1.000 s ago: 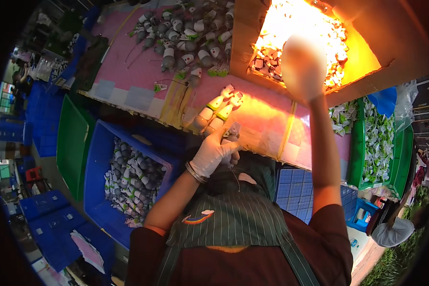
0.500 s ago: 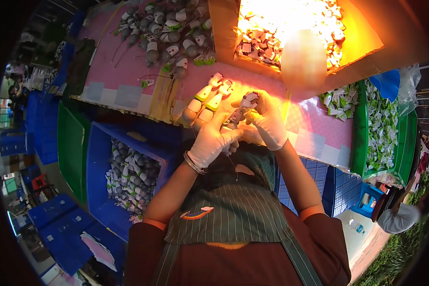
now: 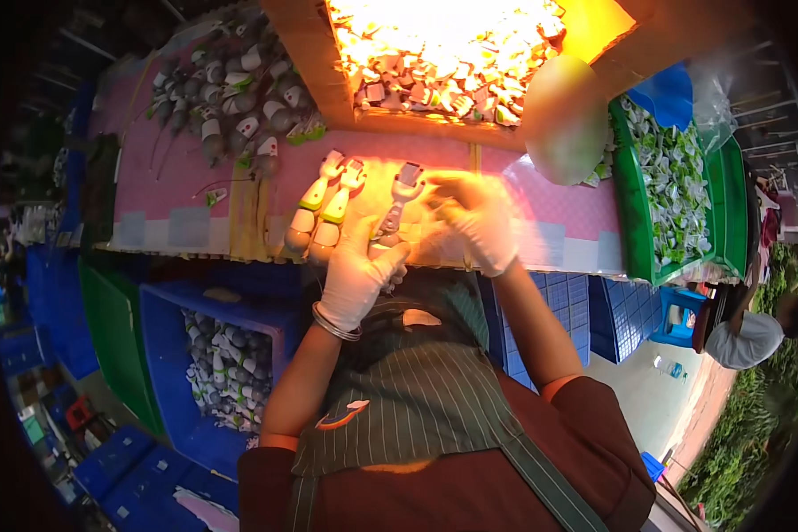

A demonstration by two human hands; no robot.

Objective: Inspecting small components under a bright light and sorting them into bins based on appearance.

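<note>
My left hand point(image 3: 353, 279), in a pale glove, is closed round the lower end of a small device part point(image 3: 394, 213). The part has a white forked head and a greyish inner body, and its head points away from me. Just right of it is my right hand point(image 3: 483, 226), also gloved and apart from the part; its fingers are smeared by motion and glare. Two similar devices with white heads, yellow-green bands and grey ends, one device point(image 3: 307, 208) and another device point(image 3: 335, 213), lie side by side left of the part on the pink table cover point(image 3: 279, 182).
A cardboard box point(image 3: 434, 121) of small white parts stands brightly lit ahead. Grey-and-white pieces point(image 3: 230, 97) are heaped at far left. A green crate point(image 3: 640, 191) of white-and-green parts stands right; a blue crate point(image 3: 164, 355) of grey-white pieces sits lower left. A blurred pale oval point(image 3: 566, 120) hangs in front.
My right hand has left the device part and moved to the right of it, where both hands were on it before. The whole view has shifted, so the table appears farther left.
</note>
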